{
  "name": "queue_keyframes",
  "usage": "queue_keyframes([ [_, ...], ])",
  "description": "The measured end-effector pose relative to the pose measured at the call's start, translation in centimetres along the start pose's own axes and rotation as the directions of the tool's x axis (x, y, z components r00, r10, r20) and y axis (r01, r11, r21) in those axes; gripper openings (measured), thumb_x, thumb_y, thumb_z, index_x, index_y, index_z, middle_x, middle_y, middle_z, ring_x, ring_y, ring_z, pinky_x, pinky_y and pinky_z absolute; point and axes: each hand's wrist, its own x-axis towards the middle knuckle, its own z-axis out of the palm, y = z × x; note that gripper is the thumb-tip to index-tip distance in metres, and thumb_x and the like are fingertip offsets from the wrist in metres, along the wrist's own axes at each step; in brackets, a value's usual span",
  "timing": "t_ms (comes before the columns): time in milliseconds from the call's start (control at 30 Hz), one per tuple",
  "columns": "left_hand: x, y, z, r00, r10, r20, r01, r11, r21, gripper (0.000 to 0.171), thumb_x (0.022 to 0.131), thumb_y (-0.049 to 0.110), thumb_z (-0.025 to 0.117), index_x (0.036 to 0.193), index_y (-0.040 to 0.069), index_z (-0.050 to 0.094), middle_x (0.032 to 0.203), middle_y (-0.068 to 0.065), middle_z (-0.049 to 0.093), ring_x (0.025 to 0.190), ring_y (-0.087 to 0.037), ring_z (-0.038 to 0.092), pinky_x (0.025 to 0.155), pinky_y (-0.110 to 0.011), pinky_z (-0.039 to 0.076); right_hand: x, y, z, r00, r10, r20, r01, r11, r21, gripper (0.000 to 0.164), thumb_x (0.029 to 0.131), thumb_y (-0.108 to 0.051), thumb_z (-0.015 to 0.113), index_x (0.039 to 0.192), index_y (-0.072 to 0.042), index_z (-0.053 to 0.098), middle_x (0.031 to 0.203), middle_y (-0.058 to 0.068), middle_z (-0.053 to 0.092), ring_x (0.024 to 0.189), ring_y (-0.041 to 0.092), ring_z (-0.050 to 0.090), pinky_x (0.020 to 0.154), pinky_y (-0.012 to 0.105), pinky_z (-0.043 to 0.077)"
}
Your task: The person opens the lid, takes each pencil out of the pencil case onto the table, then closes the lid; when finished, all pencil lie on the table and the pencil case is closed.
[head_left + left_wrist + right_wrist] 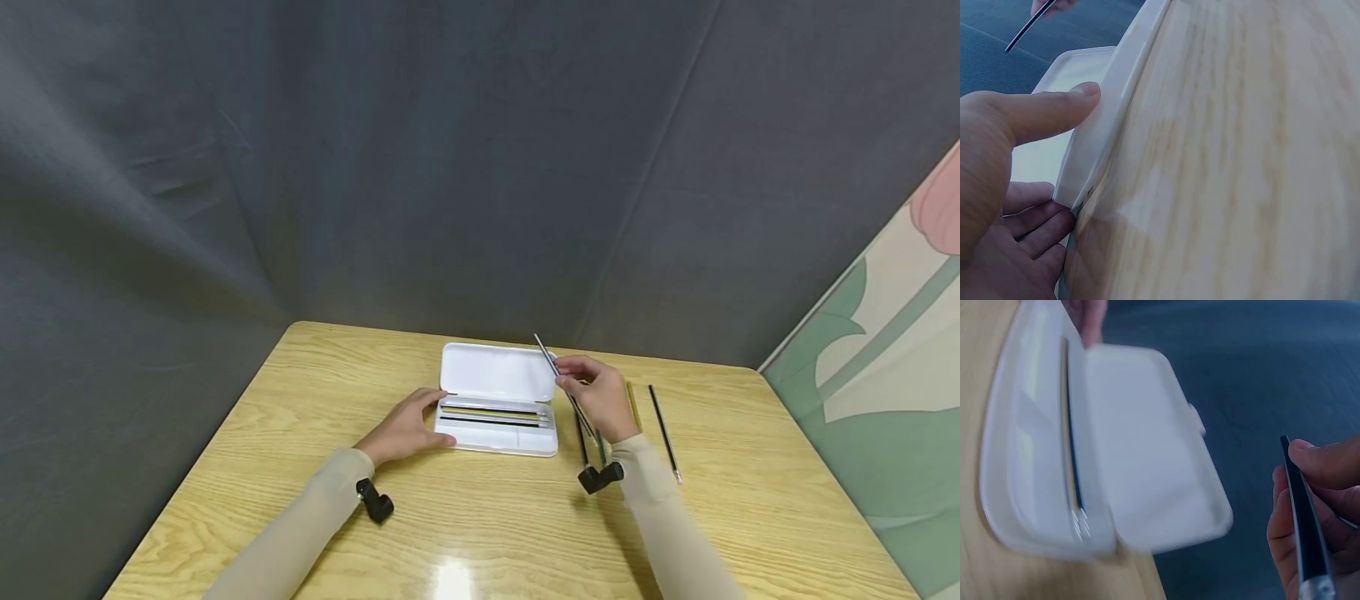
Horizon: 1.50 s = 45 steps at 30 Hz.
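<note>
Left hand (405, 427) gripped an open white case (480, 438), right hand (598, 398) pinched a dark stick (547, 354), probably a pencil.

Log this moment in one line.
left hand: grips white case; right hand: holds dark pencil; lid: open; cased pencils: several; table: more pencils
</note>
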Motion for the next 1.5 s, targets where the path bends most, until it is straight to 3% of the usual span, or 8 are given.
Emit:
queue_keyframes([
  [100,0.0,0.1,0.1,1.000,0.002,0.001,-0.002,1.000,0.006,0.089,0.076,0.044,0.088,0.151,0.019,0.048,0.156,-0.002,0.047,0.148,-0.029,0.041,0.122,-0.053,0.035,-0.1,0.5,-2.3,0.999,0.030,-0.037,-0.029,0.999,0.021,0.025,0.093,-0.008,0.073,0.116,0.000,0.073,0.105,0.018,0.075,0.082,-0.005,0.065,0.072,0.012,0.055],
  [367,-0.1,0.4,-0.2,1.000,0.013,0.006,-0.013,1.000,0.018,0.089,0.077,0.045,0.088,0.152,0.019,0.048,0.156,-0.002,0.047,0.148,-0.028,0.042,0.121,-0.052,0.036,-1.2,1.8,-8.7,0.973,0.116,-0.199,-0.108,0.993,0.052,0.032,0.093,-0.008,0.072,0.122,0.005,0.068,0.088,-0.023,0.069,0.079,-0.009,0.065,0.068,0.010,0.054],
  [600,-0.3,0.5,-0.4,1.000,-0.001,0.016,0.001,1.000,0.002,0.089,0.076,0.047,0.088,0.152,0.020,0.048,0.157,-0.002,0.046,0.149,-0.029,0.041,0.121,-0.053,0.036,-2.2,3.6,-12.6,0.939,0.181,-0.292,-0.198,0.980,-0.030,0.033,0.095,-0.013,0.072,0.124,0.002,0.068,0.084,-0.030,0.064,0.076,-0.010,0.063,0.064,0.010,0.052],
  [767,-0.3,0.4,-0.4,1.000,-0.005,0.018,0.005,1.000,-0.003,0.089,0.076,0.046,0.088,0.152,0.020,0.048,0.156,-0.001,0.046,0.149,-0.028,0.040,0.121,-0.052,0.036,-2.8,5.8,-14.5,0.919,0.238,-0.315,-0.297,0.942,-0.157,0.035,0.096,-0.020,0.071,0.125,-0.001,0.069,0.078,-0.033,0.059,0.071,-0.011,0.059,0.060,0.012,0.049],
  [900,-0.4,0.4,-0.4,1.000,-0.012,0.014,0.012,1.000,-0.001,0.089,0.076,0.045,0.088,0.152,0.020,0.048,0.157,-0.002,0.046,0.149,-0.028,0.040,0.122,-0.052,0.035,-3.0,8.5,-15.1,0.922,0.253,-0.292,-0.343,0.885,-0.315,0.032,0.096,-0.025,0.070,0.122,-0.006,0.071,0.079,-0.028,0.061,0.068,-0.010,0.055,0.059,0.015,0.047],
  [1067,-0.5,0.4,-0.4,1.000,-0.015,0.016,0.015,1.000,-0.009,0.089,0.076,0.044,0.088,0.152,0.020,0.048,0.157,-0.002,0.046,0.149,-0.028,0.040,0.122,-0.052,0.035,-3.1,11.3,-15.2,0.938,0.237,-0.252,-0.333,0.817,-0.472,0.028,0.096,-0.025,0.070,0.117,-0.007,0.074,0.088,-0.004,0.074,0.067,-0.002,0.056,0.061,0.018,0.044],
  [1233,-0.6,0.3,-0.4,1.000,-0.013,0.019,0.014,1.000,-0.013,0.090,0.076,0.046,0.088,0.152,0.020,0.047,0.157,-0.002,0.045,0.149,-0.028,0.040,0.121,-0.053,0.035,-3.3,12.8,-15.0,0.936,0.257,-0.242,-0.347,0.799,-0.491,0.026,0.093,-0.019,0.069,0.114,-0.003,0.074,0.093,0.010,0.075,0.072,0.009,0.059,0.066,0.025,0.043],
  [1500,-0.7,0.2,-0.5,1.000,-0.011,0.016,0.011,1.000,-0.013,0.090,0.076,0.047,0.088,0.152,0.020,0.047,0.157,-0.002,0.045,0.149,-0.029,0.040,0.121,-0.053,0.035,-3.5,13.7,-14.8,0.948,0.235,-0.213,-0.314,0.781,-0.540,0.028,0.091,-0.016,0.070,0.111,0.003,0.073,0.091,0.016,0.075,0.068,0.013,0.061,0.062,0.028,0.044],
])
